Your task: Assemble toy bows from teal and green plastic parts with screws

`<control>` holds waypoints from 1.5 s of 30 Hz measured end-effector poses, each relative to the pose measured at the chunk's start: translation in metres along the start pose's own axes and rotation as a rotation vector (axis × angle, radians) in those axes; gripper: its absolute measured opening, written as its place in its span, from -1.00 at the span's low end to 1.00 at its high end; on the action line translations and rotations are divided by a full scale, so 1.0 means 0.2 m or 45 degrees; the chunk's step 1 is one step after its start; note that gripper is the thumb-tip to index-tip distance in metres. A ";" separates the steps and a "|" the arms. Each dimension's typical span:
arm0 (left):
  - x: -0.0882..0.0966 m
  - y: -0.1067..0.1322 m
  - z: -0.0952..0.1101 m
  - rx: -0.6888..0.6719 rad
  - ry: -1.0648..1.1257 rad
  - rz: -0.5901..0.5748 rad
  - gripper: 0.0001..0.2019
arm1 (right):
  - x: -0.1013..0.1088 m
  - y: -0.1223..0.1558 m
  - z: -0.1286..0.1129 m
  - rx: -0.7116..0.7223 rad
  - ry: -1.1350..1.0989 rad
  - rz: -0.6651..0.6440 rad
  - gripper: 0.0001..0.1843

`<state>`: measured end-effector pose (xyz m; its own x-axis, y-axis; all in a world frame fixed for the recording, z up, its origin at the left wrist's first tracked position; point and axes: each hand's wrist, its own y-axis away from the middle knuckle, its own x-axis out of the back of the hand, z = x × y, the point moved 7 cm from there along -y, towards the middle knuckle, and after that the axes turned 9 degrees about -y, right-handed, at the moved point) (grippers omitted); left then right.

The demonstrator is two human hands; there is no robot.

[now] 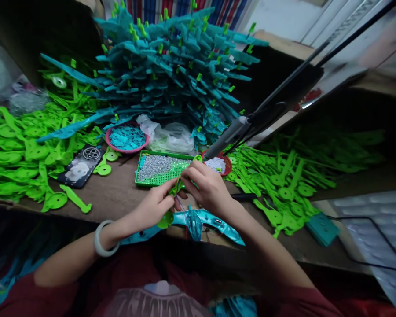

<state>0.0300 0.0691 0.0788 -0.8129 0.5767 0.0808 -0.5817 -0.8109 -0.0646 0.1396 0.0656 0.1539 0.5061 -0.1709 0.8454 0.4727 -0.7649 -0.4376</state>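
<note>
In the middle of the head view, my left hand (156, 204) pinches a bright green plastic part (166, 219) that has a round disc at its lower end. My right hand (206, 185) closes its fingers on the upper stretch of the same part, close to the left fingertips. Thin wires (185, 215) hang below the fingers. Beneath both hands, at the table's front edge, lies a shiny blue bow-shaped plastic shell (194, 224). Just beyond the hands is a green perforated tray (171, 178) holding many small silvery screws. Fingers hide much of the green part.
Behind rises a tall stack of teal plastic shells (171, 66). Green parts are heaped at left (20, 145) and right (290, 185). A pink bowl (145, 143) of blue pieces, a phone (81, 167), a red bowl (228, 166) and a grey powered screwdriver (227, 136) surround the tray.
</note>
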 end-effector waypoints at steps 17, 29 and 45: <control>-0.07 0.03 -0.02 0.016 -0.296 0.163 -0.70 | 0.00 0.15 0.06 -0.406 -0.406 0.407 -0.87; -0.03 0.05 0.00 -0.264 -0.831 0.524 -0.80 | -0.09 0.21 0.03 -0.359 -0.390 0.633 -0.89; -0.02 0.11 0.02 -0.186 -1.129 0.547 -0.79 | -0.16 0.29 0.05 -0.523 -0.789 0.520 -0.87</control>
<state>0.0201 0.0482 0.0801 -0.6746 -0.0941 0.7322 -0.2895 -0.8787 -0.3797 0.1576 0.0332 0.0987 0.9406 -0.2032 0.2722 -0.0721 -0.9025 -0.4247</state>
